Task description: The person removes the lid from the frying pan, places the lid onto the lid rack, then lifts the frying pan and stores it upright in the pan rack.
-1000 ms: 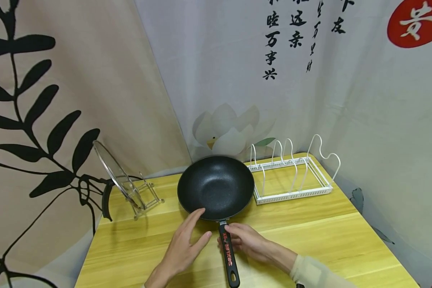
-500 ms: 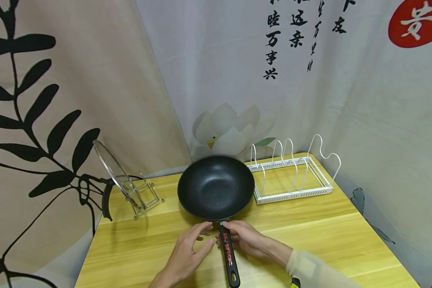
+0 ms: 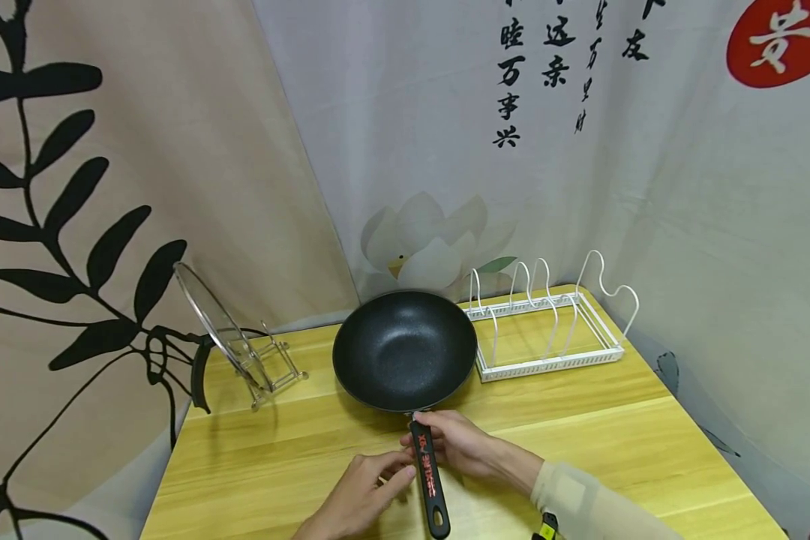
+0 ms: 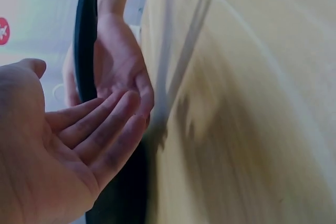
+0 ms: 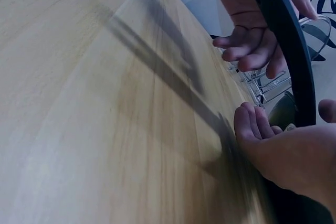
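A black wok [image 3: 405, 349] rests on the wooden table in the head view, its long black handle [image 3: 428, 480] pointing towards the near edge. Right of the handle is my right hand [image 3: 469, 444], thumb tip at the handle's upper end and loosely bent fingers reaching beneath; the right wrist view shows a gap between thumb and fingers [image 5: 252, 121]. My left hand [image 3: 361, 491] is on the handle's left side. Its fingers [image 4: 107, 129] lie fairly straight towards the right hand's fingers, under the handle. Whether the fingertips touch is unclear.
A glass lid [image 3: 212, 319] leans in a metal wire stand [image 3: 280, 367] at the table's left. Close to the wok's right side stands a white wire rack [image 3: 553, 364] with upright loops. Printed curtains [image 3: 405, 150] hang behind the table.
My left hand has come down from beside the wok's rim to the handle, its fingers now near the right hand's. The right hand shifted slightly left and up; the wok stayed put.
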Motion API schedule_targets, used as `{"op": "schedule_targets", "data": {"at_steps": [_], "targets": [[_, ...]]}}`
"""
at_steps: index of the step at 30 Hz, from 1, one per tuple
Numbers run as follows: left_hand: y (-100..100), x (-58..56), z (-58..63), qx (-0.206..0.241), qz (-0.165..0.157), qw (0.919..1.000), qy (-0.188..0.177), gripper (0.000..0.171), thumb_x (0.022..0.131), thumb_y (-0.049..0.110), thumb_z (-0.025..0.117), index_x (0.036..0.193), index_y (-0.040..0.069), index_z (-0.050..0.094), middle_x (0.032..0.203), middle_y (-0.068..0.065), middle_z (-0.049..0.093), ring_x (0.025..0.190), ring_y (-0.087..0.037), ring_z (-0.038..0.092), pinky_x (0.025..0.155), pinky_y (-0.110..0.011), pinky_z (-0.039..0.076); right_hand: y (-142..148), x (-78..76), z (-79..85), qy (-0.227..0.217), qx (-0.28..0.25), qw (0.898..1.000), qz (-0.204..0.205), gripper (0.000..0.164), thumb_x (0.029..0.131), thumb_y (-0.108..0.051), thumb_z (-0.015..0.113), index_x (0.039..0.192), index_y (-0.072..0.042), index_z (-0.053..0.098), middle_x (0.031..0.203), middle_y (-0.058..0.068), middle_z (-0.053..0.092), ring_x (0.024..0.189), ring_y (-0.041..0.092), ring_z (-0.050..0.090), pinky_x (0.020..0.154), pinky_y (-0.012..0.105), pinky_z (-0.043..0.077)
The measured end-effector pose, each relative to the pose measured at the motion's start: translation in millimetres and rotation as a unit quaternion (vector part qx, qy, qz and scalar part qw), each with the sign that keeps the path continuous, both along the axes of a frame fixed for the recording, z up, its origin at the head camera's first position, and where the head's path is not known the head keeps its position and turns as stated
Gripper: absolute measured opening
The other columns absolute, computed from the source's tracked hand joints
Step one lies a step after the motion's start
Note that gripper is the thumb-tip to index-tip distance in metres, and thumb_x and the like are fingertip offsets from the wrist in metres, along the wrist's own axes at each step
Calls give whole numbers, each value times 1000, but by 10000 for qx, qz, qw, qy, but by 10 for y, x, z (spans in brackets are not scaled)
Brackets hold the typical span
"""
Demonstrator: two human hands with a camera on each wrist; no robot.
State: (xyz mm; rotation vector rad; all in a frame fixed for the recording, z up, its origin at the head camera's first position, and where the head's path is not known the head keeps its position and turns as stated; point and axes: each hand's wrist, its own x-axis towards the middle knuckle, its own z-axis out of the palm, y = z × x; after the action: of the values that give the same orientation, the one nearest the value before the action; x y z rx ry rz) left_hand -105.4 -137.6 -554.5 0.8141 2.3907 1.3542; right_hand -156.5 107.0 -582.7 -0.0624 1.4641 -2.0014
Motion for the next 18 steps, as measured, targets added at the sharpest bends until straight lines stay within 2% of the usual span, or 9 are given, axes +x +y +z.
{"op": "schedule_targets", "data": {"at_steps": [4, 9, 15, 18], "targets": [[41, 25, -62, 369, -131, 9959, -817, 33, 120, 31, 55, 131, 14, 81, 107, -14, 87, 87, -14, 83, 68, -28, 66, -16, 0, -3, -65, -52, 10000, 20, 47, 112, -44, 65, 132, -2, 68, 129, 17, 81, 113, 23, 82, 103, 38, 66], [137, 92, -137, 792, -63, 9805, -1799, 38, 120, 32, 53, 132, 7, 79, 109, -18, 85, 90, -15, 82, 67, -36, 70, -44, -8, -20, -138, -170, 9997, 133, 56, 112, -44, 65, 140, 5, 64, 130, 18, 81, 116, 23, 80, 104, 40, 66], [257, 170, -200, 1019, 124, 9624, -2516, 45, 118, 40, 55, 132, 3, 76, 110, -11, 83, 93, -17, 80, 74, -36, 70, -74, -14, -36, -220, -210, 9994, 182, 61, 113, -44, 63, 144, 8, 61, 130, 19, 81, 115, 24, 80, 105, 42, 66], [299, 197, -216, 1266, 97, 9512, -2811, 49, 118, 39, 55, 134, -4, 73, 108, -5, 80, 91, -15, 79, 76, -33, 69, -84, -22, -36, -248, -216, 9991, 270, 65, 113, -46, 63, 148, 9, 57, 128, 16, 81, 115, 25, 80, 106, 42, 66]]}}
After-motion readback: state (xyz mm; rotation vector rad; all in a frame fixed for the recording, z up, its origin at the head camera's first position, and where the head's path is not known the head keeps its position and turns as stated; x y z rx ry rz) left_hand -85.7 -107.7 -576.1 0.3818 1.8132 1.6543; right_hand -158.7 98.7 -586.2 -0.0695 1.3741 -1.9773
